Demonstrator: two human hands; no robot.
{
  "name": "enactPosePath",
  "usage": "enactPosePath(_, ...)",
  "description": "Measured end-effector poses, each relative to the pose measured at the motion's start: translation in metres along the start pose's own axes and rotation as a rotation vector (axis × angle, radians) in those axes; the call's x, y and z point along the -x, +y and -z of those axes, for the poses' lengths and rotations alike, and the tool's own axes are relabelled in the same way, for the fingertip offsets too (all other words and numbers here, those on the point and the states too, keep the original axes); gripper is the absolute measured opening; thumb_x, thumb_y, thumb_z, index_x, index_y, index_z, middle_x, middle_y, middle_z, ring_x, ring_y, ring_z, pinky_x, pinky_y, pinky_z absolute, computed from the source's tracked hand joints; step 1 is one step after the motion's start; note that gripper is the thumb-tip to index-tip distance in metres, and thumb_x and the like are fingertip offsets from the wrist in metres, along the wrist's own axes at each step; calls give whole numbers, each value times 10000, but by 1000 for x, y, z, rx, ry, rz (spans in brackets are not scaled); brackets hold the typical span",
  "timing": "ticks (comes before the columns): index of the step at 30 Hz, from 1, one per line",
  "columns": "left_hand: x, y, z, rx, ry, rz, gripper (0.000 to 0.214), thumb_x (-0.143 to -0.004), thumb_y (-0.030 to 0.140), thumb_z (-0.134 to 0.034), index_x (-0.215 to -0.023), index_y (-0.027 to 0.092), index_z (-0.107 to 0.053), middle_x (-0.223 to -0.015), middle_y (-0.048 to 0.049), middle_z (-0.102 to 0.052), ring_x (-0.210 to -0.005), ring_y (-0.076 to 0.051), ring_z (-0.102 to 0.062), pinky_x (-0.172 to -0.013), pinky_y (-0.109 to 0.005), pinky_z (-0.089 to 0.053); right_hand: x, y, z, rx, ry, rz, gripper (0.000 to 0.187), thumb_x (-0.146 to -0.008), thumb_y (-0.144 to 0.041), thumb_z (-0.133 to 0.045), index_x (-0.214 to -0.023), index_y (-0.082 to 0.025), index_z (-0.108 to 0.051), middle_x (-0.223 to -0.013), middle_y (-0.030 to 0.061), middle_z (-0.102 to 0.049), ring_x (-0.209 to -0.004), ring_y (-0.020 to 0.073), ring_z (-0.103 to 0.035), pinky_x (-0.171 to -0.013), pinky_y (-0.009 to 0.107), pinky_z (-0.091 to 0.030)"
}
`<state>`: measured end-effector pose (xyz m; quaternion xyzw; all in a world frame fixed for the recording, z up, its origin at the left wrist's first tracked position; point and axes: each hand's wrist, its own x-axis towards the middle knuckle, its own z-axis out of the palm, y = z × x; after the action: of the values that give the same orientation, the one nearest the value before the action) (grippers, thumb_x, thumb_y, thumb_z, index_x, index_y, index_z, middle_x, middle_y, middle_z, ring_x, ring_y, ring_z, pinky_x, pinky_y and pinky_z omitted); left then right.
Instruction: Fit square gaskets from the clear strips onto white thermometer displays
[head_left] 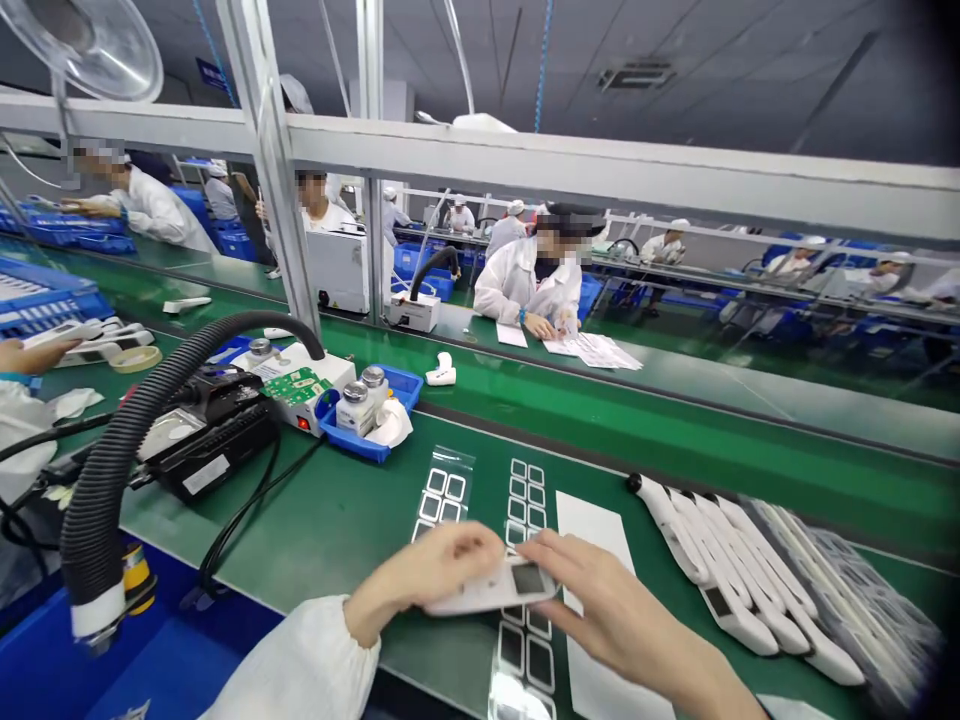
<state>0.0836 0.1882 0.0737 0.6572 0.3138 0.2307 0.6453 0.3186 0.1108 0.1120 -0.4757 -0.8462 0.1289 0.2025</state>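
Note:
My left hand [427, 575] and my right hand [607, 605] both grip one white handheld device [495, 590] with a small dark screen, held just above the green table [330, 520]. The left hand closes over its left end; the right hand's fingers pinch its right end by the screen. Under them lie clear sheets of small square window stickers [525, 490] and a white paper strip [592, 530]. A row of several like white devices [735, 580] lies side by side to the right.
A black ribbed extraction hose [127, 450] arches at the left over a black tool station [210, 440]. A blue tray [367, 410] holds small bottles. Other people in white coats sit across the green conveyor [675, 400] and at the far left.

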Motion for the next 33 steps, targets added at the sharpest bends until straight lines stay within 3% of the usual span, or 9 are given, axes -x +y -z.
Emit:
enactPosePath(2,-16,-9,29,-99,331,-58,474,-901,573,-431,-1011,169,-653,-1024,-108,-694,-960,-247,-642,-784,-318,-522,-32,30,1,-22,110,-131,315,-888,-374,-613,-1163,-223,-648,-916,80,-704,-697,211,-645,-615,318,-521)
enactPosePath(4,-32,-21,52,-141,486,-40,511,-904,583,-400,-1069,155,-624,-1115,-136,-671,-1048,-273,-612,-851,-353,-503,-71,68,-1,-50,246,-391,353,-868,-413,-602,-1129,-180,-654,-791,49,-676,-595,185,-595,-560,297,-479)
enactPosePath(8,-60,-44,73,-207,561,13,437,-861,485,-515,-1093,127,-614,-1025,-151,-706,-1052,-302,-614,-953,-404,-431,-158,142,-13,-73,343,-806,378,-817,-293,-607,-1155,-125,-629,-783,50,-681,-653,205,-646,-634,295,-483)
enactPosePath(12,-87,-51,77,-220,586,35,372,-857,450,-499,-996,130,-627,-800,-112,-722,-887,-284,-669,-824,-370,-473,-222,182,-29,-44,424,-891,431,-799,-240,-595,-1207,-107,-561,-968,145,-703,-847,267,-683,-723,328,-488)
enactPosePath(16,-99,-55,82,-178,575,33,352,-848,486,-488,-821,166,-633,-722,-84,-716,-735,-249,-675,-627,-310,-480,-250,196,-41,-44,487,-895,458,-794,-276,-622,-1206,-101,-526,-1156,238,-651,-1055,342,-633,-831,394,-470)
enactPosePath(20,-102,-63,83,-117,552,38,325,-820,464,-549,-713,170,-636,-693,-75,-715,-644,-219,-649,-499,-266,-437,-251,199,-43,-109,519,-867,573,-730,-319,-690,-1218,-87,-498,-1120,226,-658,-1075,347,-622,-833,393,-478)
enactPosePath(23,-106,-67,80,-43,527,67,269,-817,395,-586,-678,167,-622,-681,-70,-717,-565,-188,-620,-414,-235,-386,-232,187,-44,-207,504,-835,382,-736,-304,-648,-1066,-127,-572,-909,132,-701,-841,273,-682,-719,347,-505)
enactPosePath(26,-109,-67,77,42,502,107,229,-857,320,-576,-696,160,-600,-674,-58,-716,-504,-156,-602,-376,-210,-366,-198,158,-51,-361,419,-784,152,-765,-309,-579,-826,-171,-603,-587,21,-641,-493,173,-605,-507,277,-465)
enactPosePath(33,-105,-61,76,120,506,145,221,-962,293,-559,-819,128,-590,-638,20,-639,-492,-101,-587,-432,-192,-432,-127,82,-87,-644,322,-694,234,-748,-432,-603,-737,-203,-561,-402,-37,-578,-294,116,-491,-340,206,-380)
